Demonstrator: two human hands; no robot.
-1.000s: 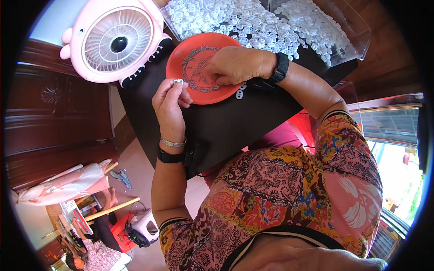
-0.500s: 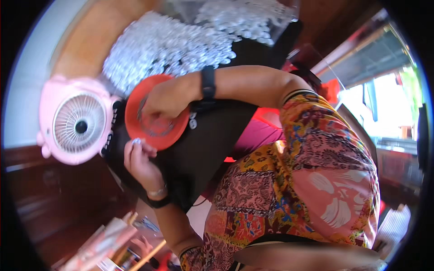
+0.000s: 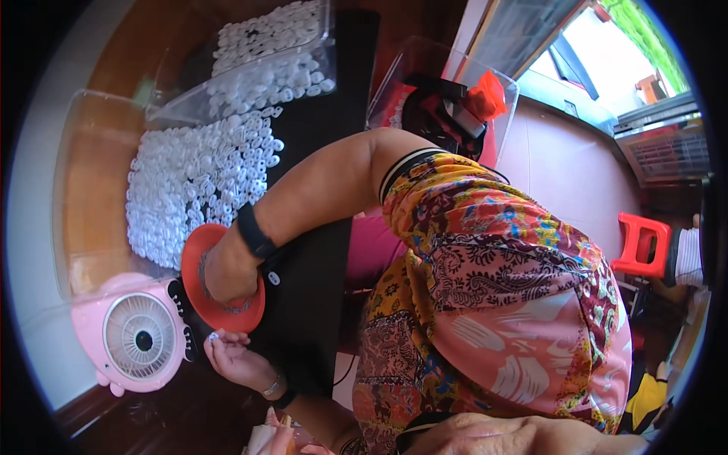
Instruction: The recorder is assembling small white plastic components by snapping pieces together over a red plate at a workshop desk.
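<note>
My right hand (image 3: pixel 231 271) reaches down into a round orange dish (image 3: pixel 199 241), its fingers curled together and their tips hidden. Small grey bits (image 3: pixel 241 307) lie in a ring around that hand inside the dish. Close to the dish's rim, my left hand (image 3: pixel 241 364) pinches a small white piece (image 3: pixel 215 335) with bluish marks between thumb and fingers. A little white oval piece (image 3: pixel 274 278) rests on the black table surface (image 3: pixel 311 280) beside my right wrist.
Past the dish spreads a heap of small white ring-like pieces (image 3: pixel 197 174). More fill a clear plastic bin (image 3: pixel 269 57) at the top. A pink fan (image 3: pixel 142 337) stands left of the dish. Other items include a clear box (image 3: pixel 432 57) and a red stool (image 3: pixel 643 244).
The view has swung, so the dish, fan and heap sit lower in the picture, and more of the bin shows. My right hand stays in the dish; my left hand still pinches the small piece.
</note>
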